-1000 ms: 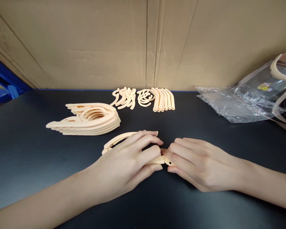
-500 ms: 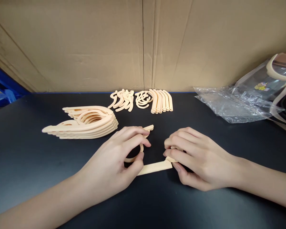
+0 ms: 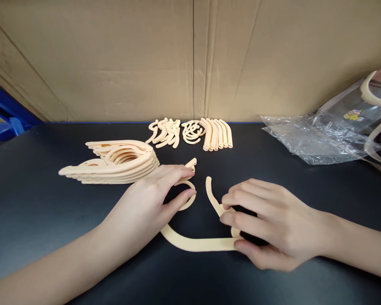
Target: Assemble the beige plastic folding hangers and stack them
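My left hand curls over a cream plastic folding hanger, its thumb and forefinger at the thin ring and part of the hanger hidden under the palm. A curved hanger arm runs from beneath that hand toward the right, lying low over the table. At its right end is my right hand, the thumb touching the arm's tip. Between the fingers of this hand is a small curved hook piece, its free end pointing up and away; its lower part is partly hidden by the fingers.
A stack of cream folding hangers lies at the left. Along the back are piles of loose hooks, thin rings and hanger arms. Clear plastic bags lie at the right on the black table, before a cardboard wall.
The hanger arm has swung nearer to me and shows more of its curve. My right hand has moved slightly right and nearer; the hook piece now shows beyond its fingers.
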Available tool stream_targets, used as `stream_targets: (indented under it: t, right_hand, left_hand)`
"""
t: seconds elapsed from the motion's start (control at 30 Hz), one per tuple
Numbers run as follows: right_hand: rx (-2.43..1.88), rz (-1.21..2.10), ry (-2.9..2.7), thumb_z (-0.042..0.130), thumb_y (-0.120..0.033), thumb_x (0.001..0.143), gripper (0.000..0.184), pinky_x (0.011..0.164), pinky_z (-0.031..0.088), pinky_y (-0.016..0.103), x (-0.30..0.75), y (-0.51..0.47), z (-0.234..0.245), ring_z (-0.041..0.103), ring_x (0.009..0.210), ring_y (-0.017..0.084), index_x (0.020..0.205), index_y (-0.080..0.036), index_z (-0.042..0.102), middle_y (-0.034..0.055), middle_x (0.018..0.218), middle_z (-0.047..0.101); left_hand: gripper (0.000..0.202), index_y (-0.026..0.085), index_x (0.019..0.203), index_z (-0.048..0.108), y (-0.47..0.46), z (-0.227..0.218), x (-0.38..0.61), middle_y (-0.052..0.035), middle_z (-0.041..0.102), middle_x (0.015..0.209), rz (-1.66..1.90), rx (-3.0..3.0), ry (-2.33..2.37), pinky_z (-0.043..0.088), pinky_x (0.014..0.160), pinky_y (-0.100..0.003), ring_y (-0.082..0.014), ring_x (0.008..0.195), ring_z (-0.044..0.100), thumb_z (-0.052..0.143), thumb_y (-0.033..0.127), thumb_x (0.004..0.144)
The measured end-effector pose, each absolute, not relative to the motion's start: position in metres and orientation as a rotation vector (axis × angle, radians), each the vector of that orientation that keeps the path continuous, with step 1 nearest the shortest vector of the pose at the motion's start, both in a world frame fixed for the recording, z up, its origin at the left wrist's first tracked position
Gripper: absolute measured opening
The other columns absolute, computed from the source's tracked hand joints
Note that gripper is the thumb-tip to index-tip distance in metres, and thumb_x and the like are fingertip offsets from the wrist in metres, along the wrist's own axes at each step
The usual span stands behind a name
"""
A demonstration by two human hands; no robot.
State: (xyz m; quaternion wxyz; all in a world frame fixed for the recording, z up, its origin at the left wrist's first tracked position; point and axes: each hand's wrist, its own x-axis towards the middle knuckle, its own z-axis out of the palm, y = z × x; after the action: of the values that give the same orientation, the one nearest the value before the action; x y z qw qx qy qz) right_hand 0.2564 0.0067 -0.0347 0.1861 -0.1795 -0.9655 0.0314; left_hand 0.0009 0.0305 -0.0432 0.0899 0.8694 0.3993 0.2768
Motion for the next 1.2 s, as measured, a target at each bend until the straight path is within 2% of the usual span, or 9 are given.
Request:
stream_targets:
  t: [0.1, 0.17, 0.27, 0.43, 0.57, 0.87, 1.0, 1.07, 1.2]
  right_hand:
    - [-0.602, -0.018, -2.661, 0.055, -0.049, 0.094, 0.039, 0.07, 0.047, 0.037, 0.255, 0.007, -0.037, 0.057, 0.082, 0.024, 0.087, -0.012, 0.066, 0.0112, 0.089, 0.064]
    - [-0.637, -0.044, -2.673, 0.056, -0.057, 0.092, 0.047, 0.072, 0.048, 0.038, 0.254, 0.007, -0.038, 0.058, 0.083, 0.024, 0.088, -0.011, 0.066, 0.0116, 0.091, 0.065]
    - [-0.532, -0.048, -2.747, 0.055, -0.043, 0.095, 0.034, 0.077, 0.048, 0.039, 0.254, 0.005, -0.038, 0.059, 0.085, 0.024, 0.094, -0.011, 0.067, 0.0114, 0.096, 0.067]
    - [-0.298, -0.053, -2.723, 0.05, -0.026, 0.095, 0.021, 0.076, 0.049, 0.036, 0.251, -0.003, -0.038, 0.061, 0.082, 0.021, 0.093, -0.014, 0.066, 0.0089, 0.088, 0.067]
    - [-0.226, -0.008, -2.718, 0.049, -0.016, 0.091, 0.019, 0.073, 0.05, 0.033, 0.249, -0.006, -0.039, 0.062, 0.082, 0.02, 0.099, -0.015, 0.066, 0.008, 0.088, 0.068]
    - [-0.394, 0.179, -2.735, 0.047, -0.005, 0.089, 0.028, 0.084, 0.048, 0.033, 0.25, 0.0, -0.035, 0.06, 0.093, 0.02, 0.112, -0.011, 0.062, 0.0073, 0.095, 0.068]
    - [-0.615, -0.001, -2.631, 0.044, -0.001, 0.092, 0.028, 0.097, 0.04, 0.037, 0.25, 0.006, -0.038, 0.057, 0.101, 0.021, 0.111, -0.01, 0.063, 0.0076, 0.102, 0.069]
    - [-0.787, -0.089, -2.545, 0.046, -0.002, 0.094, 0.024, 0.095, 0.04, 0.038, 0.252, 0.012, -0.041, 0.057, 0.101, 0.022, 0.108, -0.012, 0.063, 0.0079, 0.105, 0.068]
    - [-1.05, -0.123, -2.434, 0.052, -0.01, 0.095, 0.014, 0.083, 0.041, 0.037, 0.256, 0.021, -0.046, 0.056, 0.091, 0.021, 0.104, -0.014, 0.063, 0.0063, 0.099, 0.067]
  left_hand:
    - [0.026, 0.018, 0.119, 0.062, 0.031, -0.042, -0.001, -0.0068, 0.071, 0.118, 0.824, 2.609, 1.183, 0.057, 0.093, -0.041, -0.0229, 0.107, 0.068, 0.054, 0.03, 0.098]
    - [0.023, 0.018, 0.118, 0.062, 0.031, -0.042, -0.002, -0.0066, 0.071, 0.119, 0.818, 2.661, 1.184, 0.057, 0.093, -0.04, -0.0224, 0.108, 0.068, 0.051, 0.024, 0.099]
    - [0.023, 0.016, 0.115, 0.062, 0.032, -0.041, -0.004, -0.0073, 0.073, 0.114, 0.787, 2.796, 1.197, 0.059, 0.085, -0.039, -0.0233, 0.1, 0.071, 0.046, 0.02, 0.1]
    - [0.024, 0.013, 0.111, 0.061, 0.03, -0.037, -0.003, -0.0074, 0.076, 0.098, 0.796, 3.07, 1.153, 0.056, 0.057, -0.032, -0.0233, 0.077, 0.073, 0.041, 0.009, 0.097]
    - [0.021, 0.014, 0.108, 0.06, 0.028, -0.037, -0.003, -0.0065, 0.074, 0.098, 0.777, 3.102, 1.201, 0.05, 0.049, -0.029, -0.0227, 0.075, 0.072, 0.045, 0.007, 0.095]
    - [0.018, 0.015, 0.103, 0.064, 0.03, -0.036, -0.001, -0.0044, 0.075, 0.091, 0.827, 3.144, 1.165, 0.048, 0.053, -0.03, -0.0208, 0.071, 0.071, 0.049, 0.008, 0.094]
    - [0.022, 0.015, 0.106, 0.064, 0.029, -0.035, -0.003, -0.0038, 0.076, 0.098, 0.833, 3.158, 1.019, 0.049, 0.052, -0.029, -0.0197, 0.075, 0.073, 0.046, 0.008, 0.096]
    - [0.025, 0.016, 0.111, 0.062, 0.027, -0.035, -0.004, -0.004, 0.075, 0.104, 0.811, 3.166, 0.929, 0.052, 0.056, -0.027, -0.0185, 0.083, 0.073, 0.044, 0.008, 0.097]
    - [0.031, 0.016, 0.122, 0.058, 0.026, -0.038, -0.001, -0.0036, 0.071, 0.116, 0.734, 3.159, 0.806, 0.056, 0.075, -0.028, -0.0182, 0.1, 0.068, 0.042, 0.006, 0.097]
